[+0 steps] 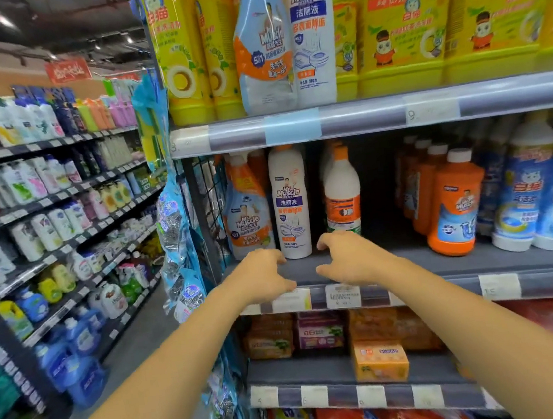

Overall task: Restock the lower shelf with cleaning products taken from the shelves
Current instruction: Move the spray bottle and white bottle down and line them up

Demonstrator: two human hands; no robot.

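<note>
- Left hand [264, 272] and right hand [349, 259]: curled fingers, each grip wide and empty.
- Tall white plastic Mr Muscle bottle [290, 204] stands upright on the grey metal shelf [412, 264], between them.

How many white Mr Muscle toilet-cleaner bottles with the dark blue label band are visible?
2: one white bottle on the top shelf among yellow jugs, one on the middle shelf just beyond both hands. Others may stand hidden behind.

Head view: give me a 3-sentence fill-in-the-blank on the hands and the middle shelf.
1. Both the left hand and the right hand are ____, holding nothing.
2. The tall white Mr Muscle bottle stands upright between a spray bottle and a white bottle with an ____ cap.
3. The row of orange bottles stands to the ____ of the hands.

Missing words: empty; orange; right
</note>
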